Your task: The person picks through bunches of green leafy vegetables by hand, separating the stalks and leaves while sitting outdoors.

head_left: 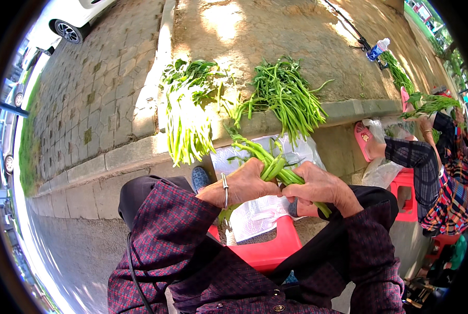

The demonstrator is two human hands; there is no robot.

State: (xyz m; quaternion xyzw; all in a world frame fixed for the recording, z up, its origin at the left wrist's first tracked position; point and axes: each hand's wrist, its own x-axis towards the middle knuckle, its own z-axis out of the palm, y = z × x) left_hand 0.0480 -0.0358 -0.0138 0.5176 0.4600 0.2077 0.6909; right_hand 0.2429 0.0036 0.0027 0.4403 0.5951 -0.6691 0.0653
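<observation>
Both hands meet in front of my body over a bunch of green leafy-vegetable stems (276, 170), which looks like water spinach. My left hand (244, 183), with a metal bangle at the wrist, closes round the stems from the left. My right hand (322, 187) grips the same bunch, its thumb close to the left one. Stem ends stick out below the right hand. Beneath the hands, a white plastic sheet (252, 222) is spread by a red stool (268, 248). Beyond it, a left pile of greens (186, 120) and a right pile (286, 97) lie across the curb.
A stone curb (131, 152) runs across in front of me. To the right sits another person (422, 162) in a pink sandal (366, 141), holding greens, by a red stool (405, 193). A plastic bottle (378, 49) stands far right; a white car (69, 21) is far left.
</observation>
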